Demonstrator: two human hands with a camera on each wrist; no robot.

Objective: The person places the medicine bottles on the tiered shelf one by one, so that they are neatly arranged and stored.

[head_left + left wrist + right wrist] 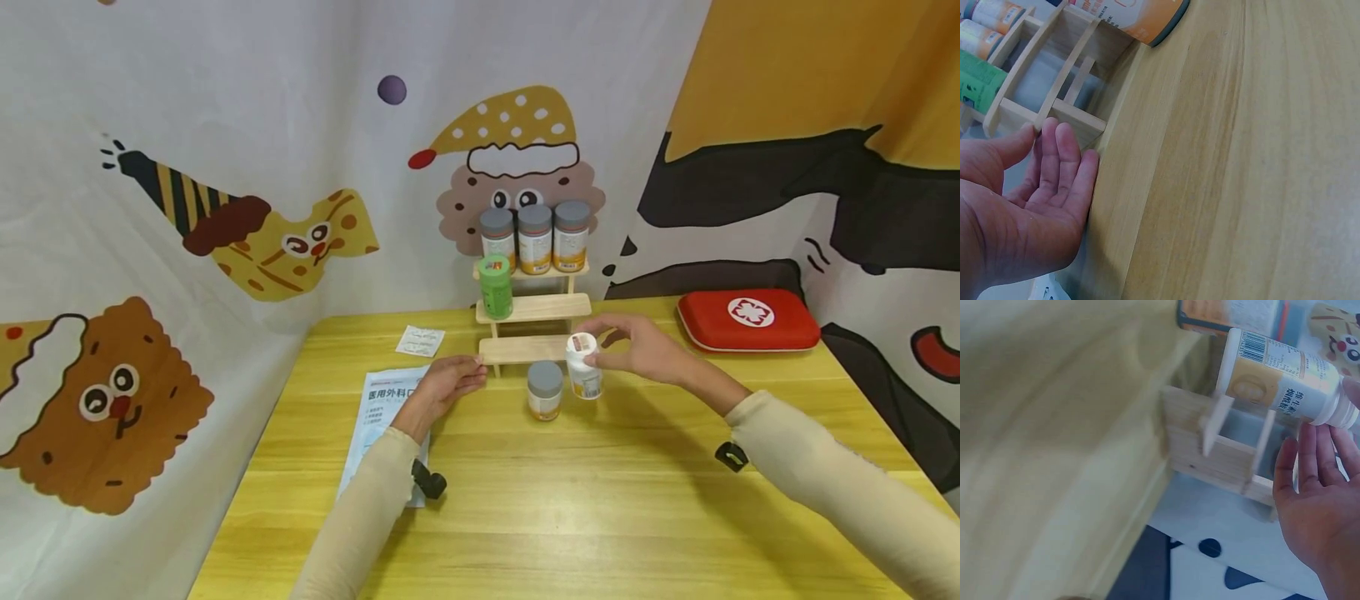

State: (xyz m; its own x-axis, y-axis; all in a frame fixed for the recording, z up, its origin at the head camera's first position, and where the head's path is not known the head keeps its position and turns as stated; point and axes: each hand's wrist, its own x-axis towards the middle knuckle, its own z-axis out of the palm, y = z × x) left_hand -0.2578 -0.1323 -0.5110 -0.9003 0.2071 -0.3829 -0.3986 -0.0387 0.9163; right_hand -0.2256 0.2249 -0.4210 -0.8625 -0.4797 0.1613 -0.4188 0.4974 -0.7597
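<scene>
My right hand (641,350) holds a small white pill bottle (585,379) by its neck and cap, upright at the right end of the lowest step of a wooden tiered rack (525,350). In the right wrist view the bottle (1279,378) shows an orange-and-white label with a barcode, thumb and fingers around its cap end. My left hand (448,385) pinches the left end of that lowest step between thumb and fingertips. A grey-lidded bottle (545,392) stands on the table in front of the rack, just left of the white one.
Three grey-lidded bottles (535,240) line the rack's top step; a green canister (496,289) stands at the left of the middle step. A red first-aid case (748,321) lies at right. At left lie a mask packet (375,417) and a small white sachet (420,341).
</scene>
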